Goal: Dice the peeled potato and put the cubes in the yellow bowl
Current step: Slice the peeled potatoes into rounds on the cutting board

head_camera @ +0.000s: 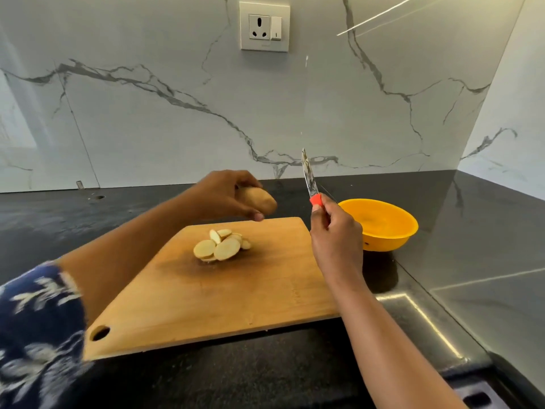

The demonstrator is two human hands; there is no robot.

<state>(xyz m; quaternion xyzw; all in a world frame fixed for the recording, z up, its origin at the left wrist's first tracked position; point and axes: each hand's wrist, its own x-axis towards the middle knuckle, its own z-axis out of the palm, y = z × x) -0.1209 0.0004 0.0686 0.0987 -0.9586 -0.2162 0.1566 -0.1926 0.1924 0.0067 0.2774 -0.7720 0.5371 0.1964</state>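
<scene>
My left hand [224, 196] holds a piece of peeled potato [259, 199] in the air above the far edge of the wooden cutting board [206, 296]. A small pile of round potato slices [219, 245] lies on the board below it. To the right, my right hand [336, 231] grips a knife [310, 178] by its red handle, blade pointing up and away. The yellow bowl [380, 224] stands on the dark counter just right of the board, behind my right hand; nothing is visible inside it.
The board lies on a dark counter [265, 373] that meets a marble backsplash. A wall socket [264, 26] is high on the wall. A marble side wall closes the right. The counter's front corner is at the lower right.
</scene>
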